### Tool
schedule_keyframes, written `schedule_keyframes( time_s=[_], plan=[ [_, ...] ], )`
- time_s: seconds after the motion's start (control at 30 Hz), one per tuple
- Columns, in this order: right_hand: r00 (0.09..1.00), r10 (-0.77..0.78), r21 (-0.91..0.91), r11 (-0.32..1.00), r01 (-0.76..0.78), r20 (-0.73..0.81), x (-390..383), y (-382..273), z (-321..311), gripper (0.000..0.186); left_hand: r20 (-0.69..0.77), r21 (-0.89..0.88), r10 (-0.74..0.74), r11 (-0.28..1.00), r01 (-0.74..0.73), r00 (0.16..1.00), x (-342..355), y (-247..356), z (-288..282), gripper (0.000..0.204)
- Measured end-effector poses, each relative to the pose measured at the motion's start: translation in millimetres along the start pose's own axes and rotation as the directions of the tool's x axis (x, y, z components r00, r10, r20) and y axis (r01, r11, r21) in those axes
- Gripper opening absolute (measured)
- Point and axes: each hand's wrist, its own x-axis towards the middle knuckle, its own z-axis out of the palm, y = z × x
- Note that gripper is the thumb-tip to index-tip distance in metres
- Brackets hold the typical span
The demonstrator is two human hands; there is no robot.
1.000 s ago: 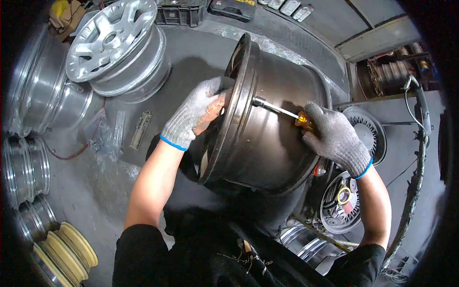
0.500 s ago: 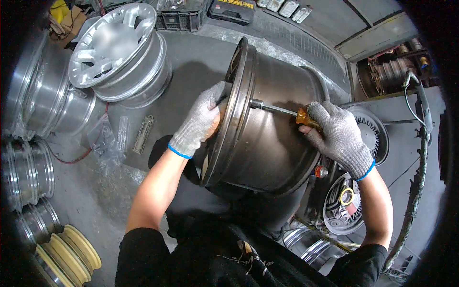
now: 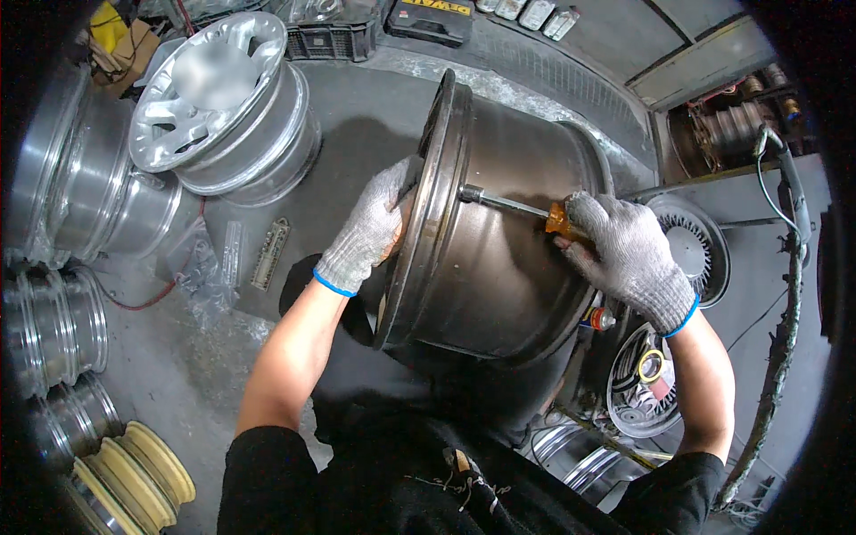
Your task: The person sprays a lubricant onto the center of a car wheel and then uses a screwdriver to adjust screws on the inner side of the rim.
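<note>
A dark grey wheel rim (image 3: pixel 526 232) lies on its side across my lap. My left hand (image 3: pixel 367 230), in a grey knit glove with a blue cuff, is closed round the rim's left flange, its fingertips hidden behind the edge. My right hand (image 3: pixel 629 254), gloved alike, grips the amber handle of a nut driver (image 3: pixel 508 203). The driver's shaft runs leftward over the barrel. Its wider socket end sits against the step beside the flange.
Silver rims (image 3: pixel 245 125) stand stacked at the far left, with a yellow rim (image 3: pixel 147 473) at the lower left. A plastic bag (image 3: pixel 198 267) lies on the floor. To the right are a round tray (image 3: pixel 637 415) holding tape, a spray can (image 3: pixel 599 318) and a ragged upright hose (image 3: pixel 780 348).
The nut driver and my right hand have shifted slightly left, bringing the socket end nearer the flange. My left hand keeps its hold on the rim.
</note>
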Motion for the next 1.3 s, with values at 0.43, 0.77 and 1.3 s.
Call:
schedule_keyframes(
  time_s=[0.43,0.77,1.3],
  plan=[
    [1.000,-0.010,0.021,1.000,0.010,0.000,2.4,-3.2,-2.5,0.037,0.027,0.497,0.114,0.861,-0.112,0.993,1.4,-13.3,-25.4,0.047],
    [0.991,-0.057,-0.134,0.990,0.041,-0.121,-10.6,0.1,6.0,0.037,0.311,0.695,0.417,0.513,-0.504,0.854,16.5,91.1,11.6,0.052],
    [0.999,0.029,0.107,0.994,-0.024,-0.038,-1.4,-1.5,2.6,0.035,0.341,0.838,0.386,0.289,-0.463,0.857,21.9,81.0,38.4,0.034]
  ],
)
